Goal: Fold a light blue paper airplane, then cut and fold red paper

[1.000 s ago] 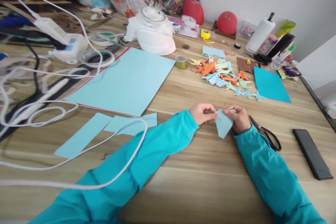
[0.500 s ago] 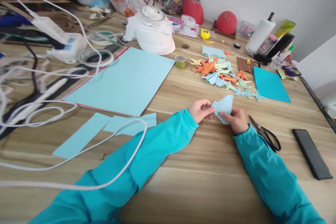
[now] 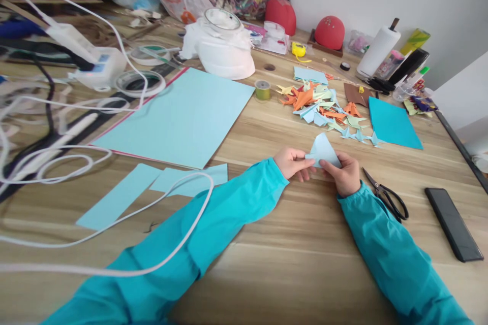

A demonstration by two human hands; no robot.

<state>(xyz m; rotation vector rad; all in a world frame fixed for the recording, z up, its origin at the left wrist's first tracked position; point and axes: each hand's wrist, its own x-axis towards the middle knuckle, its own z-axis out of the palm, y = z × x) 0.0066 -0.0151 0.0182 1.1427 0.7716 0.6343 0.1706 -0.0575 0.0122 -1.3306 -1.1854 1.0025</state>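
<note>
A small folded piece of light blue paper [image 3: 322, 150] is held just above the wooden table, between both hands. My left hand [image 3: 293, 163] pinches its left corner with thumb and fingers. On the other side, my right hand [image 3: 344, 171] grips the lower right edge, thumb on top. The paper's upper part stands up in a point. Beyond the hands lies a heap of folded paper cranes [image 3: 320, 106] in orange, blue, green and yellow. Black-handled scissors [image 3: 387, 195] rest just right of my right hand.
Large light blue sheets [image 3: 183, 117] and cut paper strips [image 3: 118, 198] lie to the left, with a white cable [image 3: 206, 188] looping over my left sleeve. A phone [image 3: 453, 223] lies at right. Farther back are a thread spool [image 3: 263, 90], a turquoise sheet [image 3: 394, 123] and a tape measure [image 3: 298, 50].
The folded paper has turned in my hands, its tip swinging from upper right to upper middle. My right fingers have shifted slightly along its edge; both arms stay nearly still.
</note>
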